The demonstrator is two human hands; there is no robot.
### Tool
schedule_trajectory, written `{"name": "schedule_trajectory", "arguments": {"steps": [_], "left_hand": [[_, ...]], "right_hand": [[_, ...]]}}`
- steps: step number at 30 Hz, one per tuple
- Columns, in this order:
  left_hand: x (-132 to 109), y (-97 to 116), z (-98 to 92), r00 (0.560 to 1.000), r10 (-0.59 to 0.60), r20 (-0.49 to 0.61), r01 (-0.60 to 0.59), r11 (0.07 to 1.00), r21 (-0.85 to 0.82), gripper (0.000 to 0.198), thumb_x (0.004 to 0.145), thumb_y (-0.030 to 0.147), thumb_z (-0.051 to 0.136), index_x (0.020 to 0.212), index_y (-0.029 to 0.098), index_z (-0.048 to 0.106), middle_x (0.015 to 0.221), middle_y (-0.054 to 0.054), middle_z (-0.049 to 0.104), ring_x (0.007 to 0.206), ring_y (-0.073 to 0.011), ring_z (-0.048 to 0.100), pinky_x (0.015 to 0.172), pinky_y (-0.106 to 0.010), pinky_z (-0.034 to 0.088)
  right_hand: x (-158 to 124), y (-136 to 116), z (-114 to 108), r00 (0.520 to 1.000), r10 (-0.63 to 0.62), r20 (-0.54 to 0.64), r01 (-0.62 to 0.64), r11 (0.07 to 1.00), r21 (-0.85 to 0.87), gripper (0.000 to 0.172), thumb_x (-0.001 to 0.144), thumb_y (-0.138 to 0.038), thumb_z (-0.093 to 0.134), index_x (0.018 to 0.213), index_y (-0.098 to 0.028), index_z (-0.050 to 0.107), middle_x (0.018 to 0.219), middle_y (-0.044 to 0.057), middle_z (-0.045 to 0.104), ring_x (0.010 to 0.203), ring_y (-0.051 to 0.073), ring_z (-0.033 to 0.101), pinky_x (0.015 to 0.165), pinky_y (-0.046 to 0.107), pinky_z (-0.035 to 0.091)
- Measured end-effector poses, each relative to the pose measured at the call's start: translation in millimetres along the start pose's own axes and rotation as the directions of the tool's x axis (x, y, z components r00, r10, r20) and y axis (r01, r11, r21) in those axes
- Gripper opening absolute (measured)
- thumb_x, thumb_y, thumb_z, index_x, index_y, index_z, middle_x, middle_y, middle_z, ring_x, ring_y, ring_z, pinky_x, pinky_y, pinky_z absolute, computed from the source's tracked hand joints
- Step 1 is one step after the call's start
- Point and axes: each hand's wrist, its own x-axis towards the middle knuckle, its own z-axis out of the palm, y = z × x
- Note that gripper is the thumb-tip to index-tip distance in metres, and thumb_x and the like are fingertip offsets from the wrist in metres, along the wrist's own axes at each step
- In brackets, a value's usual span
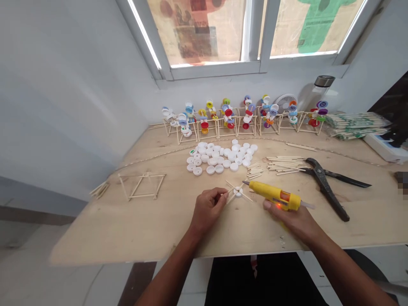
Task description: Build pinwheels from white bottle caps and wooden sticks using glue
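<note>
My right hand (291, 219) grips a yellow hot glue gun (276, 195) with a lit red light and a glue stick poking out of its back. The nozzle points left, close above a white bottle cap (238, 193) on the table. Several thin wooden sticks (247, 197) spread out from that cap like spokes. My left hand (208, 208) pinches one of these sticks on the cap's left side, thumb and forefinger pressed together. Just beyond lie a heap of loose white caps (219, 160) and a small pile of short sticks (255, 171).
Black pliers (327, 182) lie at the right beside longer sticks (285, 163). A stick frame (142, 187) stands at the left. Along the wall are several stick frames with coloured cap wheels (228, 117), a small fan (286, 103), a bottle (321, 91) and bagged sticks (357, 123).
</note>
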Motion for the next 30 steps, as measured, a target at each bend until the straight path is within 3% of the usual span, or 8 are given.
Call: {"name": "schedule_trajectory", "arguments": {"steps": [6, 13, 22, 30], "left_hand": [[12, 7, -8.3, 0.983, 0.174, 0.066, -0.183, 0.969, 0.165, 0.016, 0.082, 0.026, 0.051, 0.081, 0.02, 0.066, 0.077, -0.001, 0.07, 0.072, -0.0155, 0.061, 0.078, -0.032, 0.044], [21, -5, -2.0, 0.974, 0.195, 0.117, -0.217, 0.953, 0.211, 0.017, 0.083, 0.024, 0.05, 0.083, 0.022, 0.067, 0.083, -0.002, 0.071, 0.079, -0.0174, 0.062, 0.081, -0.034, 0.042], [19, -11, 1.1, 0.965, 0.208, 0.157, -0.24, 0.945, 0.224, 0.016, 0.084, 0.025, 0.051, 0.084, 0.022, 0.067, 0.082, -0.003, 0.069, 0.08, -0.0178, 0.06, 0.078, -0.035, 0.041], [19, -14, 2.8, 0.957, 0.248, 0.151, -0.282, 0.917, 0.281, 0.017, 0.085, 0.027, 0.05, 0.082, 0.021, 0.066, 0.079, -0.004, 0.067, 0.08, -0.0185, 0.058, 0.078, -0.035, 0.039]], "right_hand": [[13, 24, -7, 0.996, 0.08, 0.027, -0.083, 0.986, 0.148, 0.039, 0.069, -0.053, 0.065, 0.078, -0.016, 0.065, 0.07, 0.003, 0.06, 0.063, 0.014, 0.054, 0.056, 0.024, 0.041], [10, 21, -9, 0.993, 0.086, 0.078, -0.098, 0.981, 0.166, 0.034, 0.07, -0.05, 0.065, 0.078, -0.017, 0.064, 0.071, 0.002, 0.058, 0.058, 0.012, 0.049, 0.048, 0.023, 0.036], [11, 25, -9, 0.989, 0.137, 0.063, -0.147, 0.972, 0.182, 0.037, 0.066, -0.046, 0.07, 0.092, -0.02, 0.065, 0.078, 0.002, 0.063, 0.068, 0.015, 0.056, 0.051, 0.025, 0.041], [11, 23, -9, 0.989, 0.126, 0.08, -0.138, 0.977, 0.16, 0.032, 0.067, -0.046, 0.069, 0.087, -0.021, 0.067, 0.08, 0.002, 0.063, 0.069, 0.014, 0.056, 0.055, 0.024, 0.042]]}}
